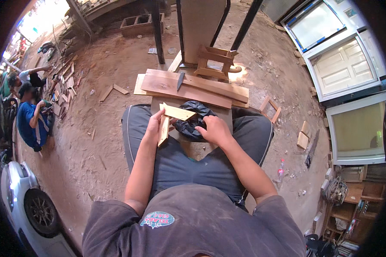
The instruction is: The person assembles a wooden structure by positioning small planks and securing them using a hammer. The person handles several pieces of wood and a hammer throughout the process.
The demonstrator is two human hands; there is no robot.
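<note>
My left hand [155, 124] is closed around two pale wooden strips [179, 113] that meet at an angle near the fingers. One strip points right, over a crumpled black plastic bag [188, 129]; the other hangs down toward my lap. At the bag's right side, my right hand [216, 130] has its thumb and fingers closed on the plastic. Some of its fingertips are hidden in the folds. Just beyond the bag, several reddish-brown planks [167, 88] lie stacked crosswise, with a dark, narrow, blade-like tool [180, 81] on top.
Behind the planks stands a small wooden frame [215, 61] beside dark legs. A plastic bottle [281, 169] and wood offcuts [303, 136] lie on the dirt at right, near white panelled doors [346, 64]. At left are a person in blue [32, 120], scrap wood, and a silver car [23, 201].
</note>
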